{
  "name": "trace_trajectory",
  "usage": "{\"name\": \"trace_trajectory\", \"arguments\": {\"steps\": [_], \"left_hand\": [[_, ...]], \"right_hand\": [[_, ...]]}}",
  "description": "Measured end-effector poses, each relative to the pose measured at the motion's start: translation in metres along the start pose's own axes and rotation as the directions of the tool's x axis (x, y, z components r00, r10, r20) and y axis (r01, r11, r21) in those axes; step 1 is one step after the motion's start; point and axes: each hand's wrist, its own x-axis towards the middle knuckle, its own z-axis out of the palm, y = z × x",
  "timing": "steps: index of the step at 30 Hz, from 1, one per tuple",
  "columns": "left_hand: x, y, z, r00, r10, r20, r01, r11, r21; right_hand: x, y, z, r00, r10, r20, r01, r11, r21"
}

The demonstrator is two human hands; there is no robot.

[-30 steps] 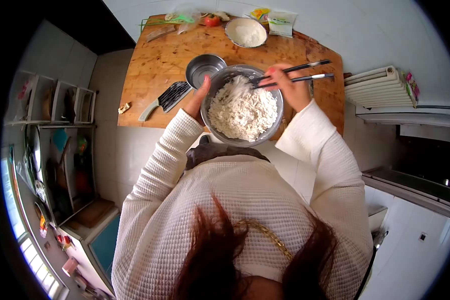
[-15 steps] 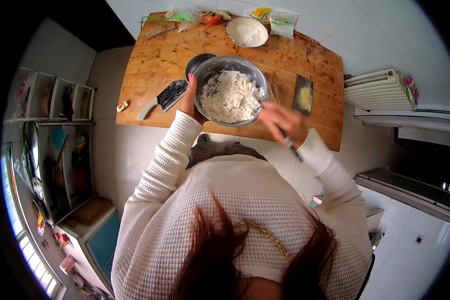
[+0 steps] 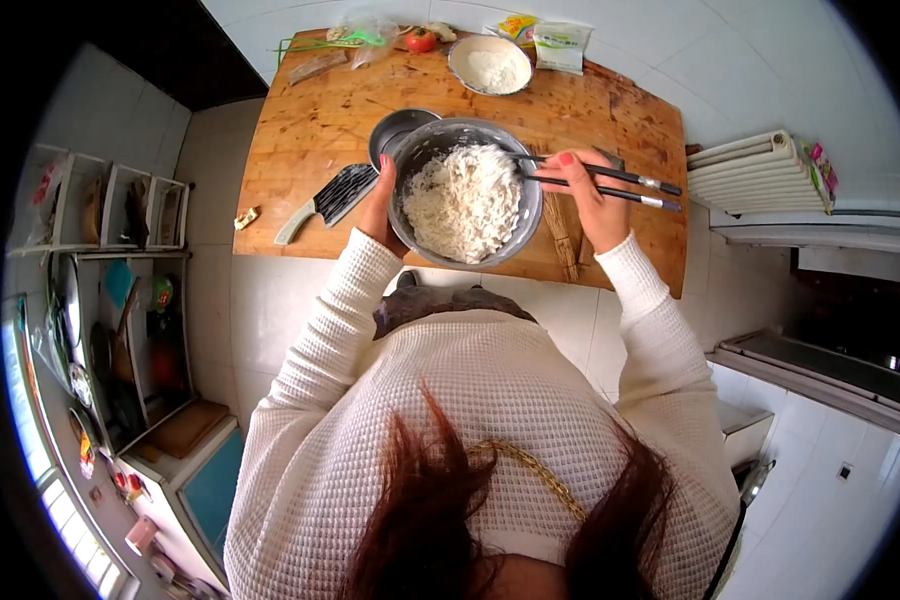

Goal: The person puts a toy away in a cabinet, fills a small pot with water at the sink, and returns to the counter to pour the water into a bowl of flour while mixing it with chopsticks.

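Note:
A metal bowl [image 3: 533, 215] holds a shaggy white flour mixture [image 3: 465, 205], and my left hand [image 3: 378, 208] grips its left side, thumb up along the wall. Between the fingers of my right hand [image 3: 595, 200] is a pair of dark chopsticks [image 3: 635, 187]. Their tips reach over the bowl's right rim into the mixture; the handles point right. Behind the bowl, partly covered by it, sits a smaller dark metal bowl [image 3: 395, 128]. Left of my left hand lies a cleaver [image 3: 332, 198] with a pale handle. A straw whisk [image 3: 560, 240] rests below my right hand.
On the wooden table [image 3: 300, 120], a bowl of flour [image 3: 460, 78] stands at the back, beside a white-green packet [image 3: 561, 48]. A tomato [image 3: 420, 40], a plastic bag [image 3: 375, 45] and green onions [image 3: 310, 43] lie at the back left. A radiator [image 3: 745, 175] is at the right.
My right hand has swung up and right, turning the chopsticks from slanting toward me to nearly level. The bowl has shifted slightly toward me, still held by my left hand.

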Motion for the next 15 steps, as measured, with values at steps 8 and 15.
{"name": "trace_trajectory", "arguments": {"steps": [8,15], "left_hand": [[-0.008,-0.003,0.008,1.000,-0.011,0.001,0.011,0.997,-0.078],[-0.006,-0.005,0.003,0.999,0.032,-0.013,-0.033,0.998,-0.062]], "right_hand": [[-0.051,-0.012,0.044,0.874,-0.303,0.380,0.456,0.784,-0.422],[-0.027,0.008,0.009,0.984,-0.113,0.140,0.121,0.992,-0.046]]}}
